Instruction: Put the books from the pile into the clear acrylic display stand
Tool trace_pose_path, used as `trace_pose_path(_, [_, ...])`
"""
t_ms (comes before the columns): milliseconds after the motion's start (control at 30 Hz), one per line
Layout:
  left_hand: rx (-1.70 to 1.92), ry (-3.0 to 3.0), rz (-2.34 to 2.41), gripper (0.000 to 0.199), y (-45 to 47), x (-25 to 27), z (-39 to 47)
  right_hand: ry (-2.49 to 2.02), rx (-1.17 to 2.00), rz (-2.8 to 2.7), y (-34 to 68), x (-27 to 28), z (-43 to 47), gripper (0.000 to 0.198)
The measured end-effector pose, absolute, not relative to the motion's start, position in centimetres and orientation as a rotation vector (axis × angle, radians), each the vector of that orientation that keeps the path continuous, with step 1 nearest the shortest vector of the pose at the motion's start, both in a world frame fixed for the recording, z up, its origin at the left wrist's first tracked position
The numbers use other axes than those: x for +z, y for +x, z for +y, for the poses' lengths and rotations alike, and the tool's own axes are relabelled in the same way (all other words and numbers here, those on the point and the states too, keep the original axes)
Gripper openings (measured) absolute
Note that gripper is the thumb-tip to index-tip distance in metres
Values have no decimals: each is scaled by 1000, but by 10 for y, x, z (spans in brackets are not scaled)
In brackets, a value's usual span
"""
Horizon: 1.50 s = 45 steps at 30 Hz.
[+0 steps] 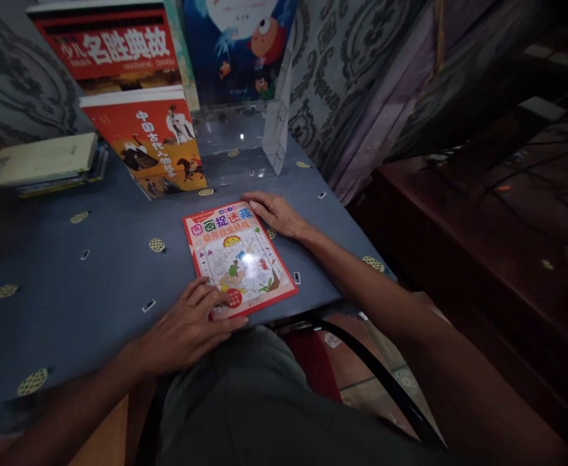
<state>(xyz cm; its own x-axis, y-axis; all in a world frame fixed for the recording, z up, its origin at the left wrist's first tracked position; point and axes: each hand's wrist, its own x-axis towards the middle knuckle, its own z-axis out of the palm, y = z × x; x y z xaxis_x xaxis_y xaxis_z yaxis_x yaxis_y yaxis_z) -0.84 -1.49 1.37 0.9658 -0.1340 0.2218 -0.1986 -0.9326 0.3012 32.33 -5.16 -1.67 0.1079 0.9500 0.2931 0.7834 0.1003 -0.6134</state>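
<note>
A thin picture book [259,294] with a red border, cartoon drawings and colourful Chinese characters lies closed and flat on the table [113,226], close to its front edge. My left hand [191,327] grips the book's near left corner, its fingers bent over the cover and its thumb along the bottom edge. At the far right corner, my right hand [278,213] rests with fingers stretched out, touching the book's top edge. A bright glare spot covers part of the cover's middle.
Behind stands a clear plastic rack [276,136] holding a blue book [238,71], near a red book [113,55] and an orange book [150,145]. Several books [41,162] lie stacked at left. Dark red furniture [439,226] and a black chair arm [385,382] are on the right.
</note>
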Motion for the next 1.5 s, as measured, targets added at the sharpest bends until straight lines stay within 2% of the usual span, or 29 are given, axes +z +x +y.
trace_pose_path(233, [170, 2481, -72, 30, -32, 27, 3, -1817, 242, -1776, 287, 6, -78, 47])
trace_pose_path(433, [437, 2425, 200, 31, -27, 11, 13, -1524, 315, -2178, 193, 22, -130, 31])
trace_pose_path(567, [482, 2461, 248, 31, -22, 6, 16, -1501, 223, -2315, 164, 15, -141, 27])
trace_pose_path(900, [477, 2464, 194, 34, -24, 0, 18, -1452, 162, -2342, 186, 7, -160, 31])
trace_pose_path(1267, [546, 2494, 149, 37, -25, -6, 20, -1792, 26, -2068, 248, -11, -237, 33])
trace_pose_path(1500, [575, 2648, 158, 37, -30, -1, 1, -1673, -37, -2001, 246, 0, -228, 28])
